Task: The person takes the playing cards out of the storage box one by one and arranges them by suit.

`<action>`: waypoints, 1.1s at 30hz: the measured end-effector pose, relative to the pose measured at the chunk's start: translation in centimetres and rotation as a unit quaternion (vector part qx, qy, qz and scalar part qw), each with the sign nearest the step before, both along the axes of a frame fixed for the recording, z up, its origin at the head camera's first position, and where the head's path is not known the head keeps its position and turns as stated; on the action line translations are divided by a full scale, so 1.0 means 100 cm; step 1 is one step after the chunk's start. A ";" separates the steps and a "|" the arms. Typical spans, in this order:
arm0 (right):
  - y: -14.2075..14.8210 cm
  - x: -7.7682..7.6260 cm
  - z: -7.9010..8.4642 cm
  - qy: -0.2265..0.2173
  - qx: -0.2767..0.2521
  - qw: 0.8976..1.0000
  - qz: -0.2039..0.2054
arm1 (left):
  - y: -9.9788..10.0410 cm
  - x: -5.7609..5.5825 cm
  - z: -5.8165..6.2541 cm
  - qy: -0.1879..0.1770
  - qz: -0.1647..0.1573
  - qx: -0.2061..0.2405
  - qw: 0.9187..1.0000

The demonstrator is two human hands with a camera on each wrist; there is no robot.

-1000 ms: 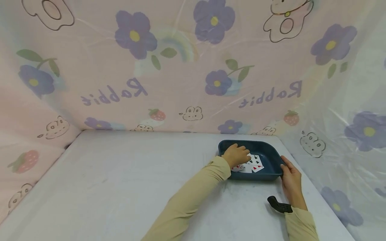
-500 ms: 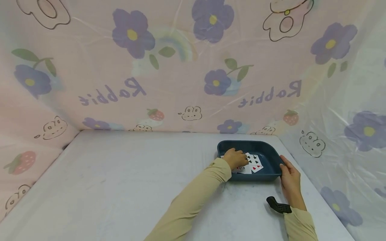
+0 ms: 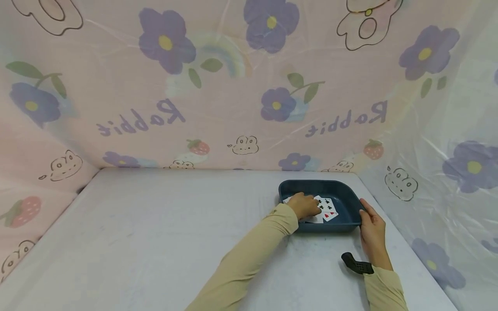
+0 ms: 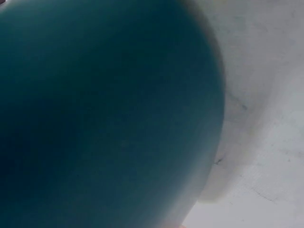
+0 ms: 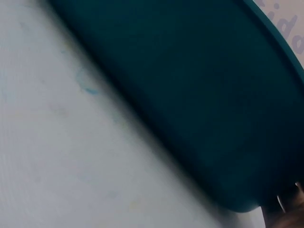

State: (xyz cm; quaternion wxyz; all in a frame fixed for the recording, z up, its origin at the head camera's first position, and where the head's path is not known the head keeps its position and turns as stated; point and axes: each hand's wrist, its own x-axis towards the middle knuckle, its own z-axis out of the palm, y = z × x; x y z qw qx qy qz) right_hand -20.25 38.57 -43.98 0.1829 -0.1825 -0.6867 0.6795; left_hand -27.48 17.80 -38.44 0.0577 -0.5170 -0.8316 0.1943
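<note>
A dark blue tray (image 3: 349, 207) with a rounded corner stands at the back right of the table. Inside it lie several playing cards (image 3: 329, 207), spread and overlapping, with clubs and hearts showing. My left hand (image 3: 306, 206) reaches over the tray's left side and rests on the cards; its fingertips and part of the cards are hidden. At the tray's right front corner, my right hand (image 3: 372, 231) grips the rim, thumb on top. The tray's outer wall (image 4: 118, 109) fills most of the left wrist view. In the right wrist view, the tray side (image 5: 180, 85) hides most of the hand.
The white table (image 3: 155, 233) stretches to the left and front of the tray. Patterned curtains (image 3: 218, 108) rise behind and at both sides. A black wrist-worn device (image 3: 357, 264) juts out from the right wrist.
My left hand has lowered slightly onto the cards, and its fingers, raised earlier, now lie lower. A card edge shows left of it. The right hand keeps its grip on the tray.
</note>
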 end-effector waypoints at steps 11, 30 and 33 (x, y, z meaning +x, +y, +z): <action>0.000 0.000 0.001 -0.006 0.004 1.000 -0.005 | 0.002 -0.005 -0.004 0.032 -0.019 -0.009 0.999; -0.002 0.000 -0.002 -0.001 0.006 1.000 -0.008 | 0.002 0.003 -0.002 -0.108 0.048 0.029 0.993; -0.002 0.000 -0.001 -0.002 0.006 1.000 -0.010 | 0.005 0.004 -0.003 -0.119 0.043 0.018 0.992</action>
